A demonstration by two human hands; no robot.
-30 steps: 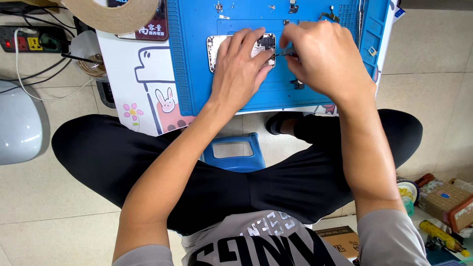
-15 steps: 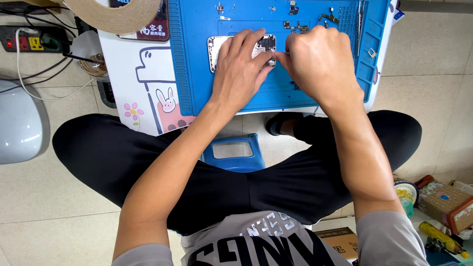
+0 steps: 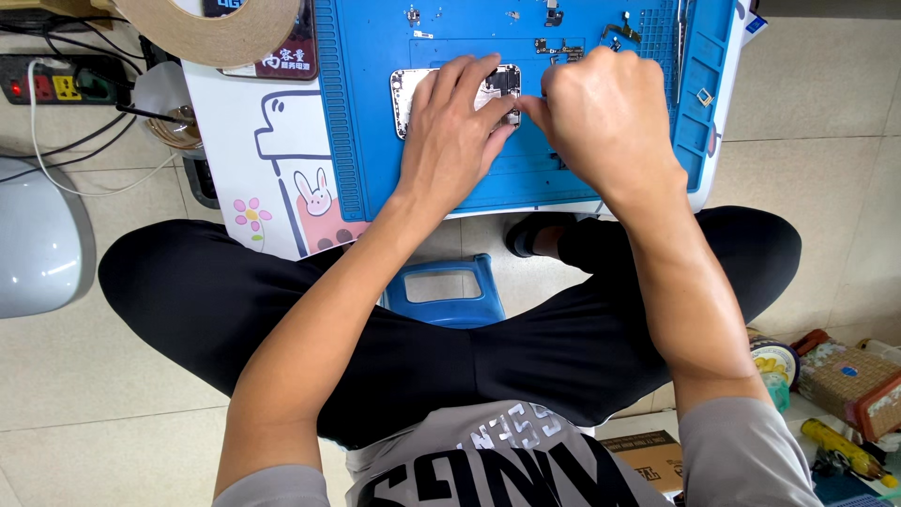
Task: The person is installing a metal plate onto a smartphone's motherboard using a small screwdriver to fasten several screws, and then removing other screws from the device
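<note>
The person sat cross-legged on the floor before a low counter (image 3: 282,202), and on it lay a blue work mat (image 3: 375,113). In the middle of the mat lay an opened phone shell (image 3: 405,89), silver at its edge, with its inside parts turned up. The left hand (image 3: 450,131) lay flat over the shell, fingers spread a little, and pressed it down to the mat; it did not grip around anything. The right hand (image 3: 601,117) was curled nearly to a fist just beside the right end of the shell, its fingertips pinched together at the edge of the shell. If it held a small tool or part there, I could not tell, because the hand hid it. Small loose parts (image 3: 549,45) lay on the mat behind the hands. A roll of brown tape (image 3: 211,33) was at the far left, and a blue stool (image 3: 441,291) stood under the counter.
</note>
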